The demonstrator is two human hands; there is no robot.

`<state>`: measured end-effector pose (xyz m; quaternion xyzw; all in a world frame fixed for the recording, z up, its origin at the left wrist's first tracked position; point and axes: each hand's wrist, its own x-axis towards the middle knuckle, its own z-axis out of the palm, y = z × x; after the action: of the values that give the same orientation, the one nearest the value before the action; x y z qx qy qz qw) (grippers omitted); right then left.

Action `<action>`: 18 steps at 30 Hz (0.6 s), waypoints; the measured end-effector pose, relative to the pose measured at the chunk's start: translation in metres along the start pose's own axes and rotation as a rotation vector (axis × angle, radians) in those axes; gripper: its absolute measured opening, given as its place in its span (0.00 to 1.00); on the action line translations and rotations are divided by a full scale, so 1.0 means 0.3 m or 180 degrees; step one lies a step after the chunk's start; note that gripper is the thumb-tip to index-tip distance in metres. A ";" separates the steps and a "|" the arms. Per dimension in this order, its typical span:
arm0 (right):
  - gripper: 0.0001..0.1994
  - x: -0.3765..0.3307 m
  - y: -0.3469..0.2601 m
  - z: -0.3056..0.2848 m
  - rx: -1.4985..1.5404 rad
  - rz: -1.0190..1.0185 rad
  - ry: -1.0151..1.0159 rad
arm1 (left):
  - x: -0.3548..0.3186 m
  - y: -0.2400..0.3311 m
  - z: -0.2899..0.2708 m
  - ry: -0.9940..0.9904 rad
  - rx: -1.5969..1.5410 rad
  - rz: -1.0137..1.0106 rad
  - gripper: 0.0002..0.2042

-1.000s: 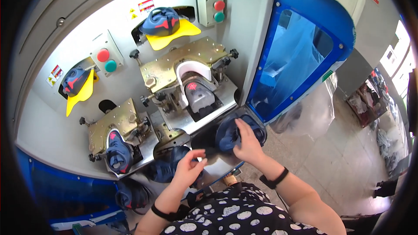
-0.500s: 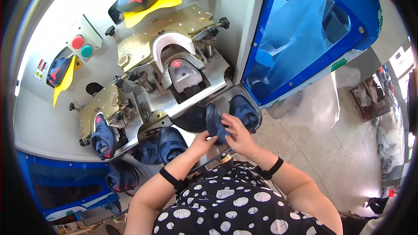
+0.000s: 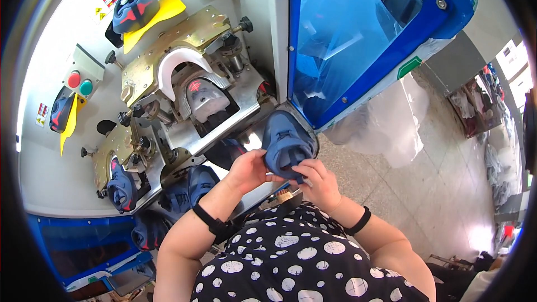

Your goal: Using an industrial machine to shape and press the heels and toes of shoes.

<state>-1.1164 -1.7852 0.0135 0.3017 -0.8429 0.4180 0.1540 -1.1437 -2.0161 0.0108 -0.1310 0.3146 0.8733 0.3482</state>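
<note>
Both hands are on a dark blue shoe upper (image 3: 282, 137) with laces, held with its toe pointing away from me. My left hand (image 3: 248, 172) is closed around the left side of its heel. At the collar's back edge, my right hand (image 3: 319, 180) pinches the heel, with a dark strip near the fingertips. Beyond my left wrist, more blue shoe uppers (image 3: 200, 183) rest on the metal ledge. A dark shoe upper (image 3: 225, 152) lies partly hidden just behind my left hand.
A machine with a metal mould (image 3: 207, 100) under a white curved pad (image 3: 178, 62) stands ahead. At the left, a second station (image 3: 121, 187) carries a shoe. More uppers sit by yellow chutes (image 3: 154, 24). A blue windowed door (image 3: 330, 109) rises at right, beside a clear plastic bag (image 3: 386, 128).
The shoe has been turned from its side to toe-away and raised nearer the view. My right hand has shifted from the shoe's side to its heel. The whole view has swung rightward.
</note>
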 end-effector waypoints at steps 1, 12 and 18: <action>0.21 0.006 0.024 -0.003 -0.0016 0.0033 -0.0074 | 0.019 -0.003 0.000 0.0052 0.0010 0.0002 0.19; 0.16 0.098 0.272 -0.016 0.0460 0.0596 -0.0582 | -0.028 -0.058 -0.069 0.1399 0.1611 -0.0160 0.18; 0.20 0.137 0.221 -0.004 0.0167 0.0566 -0.0853 | -0.157 -0.085 -0.077 0.1404 0.2084 0.0111 0.16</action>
<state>-1.1903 -1.7687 -0.0053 0.2829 -0.8681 0.4079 -0.0053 -1.0919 -2.0415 0.0024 -0.1921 0.6459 0.6834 0.2807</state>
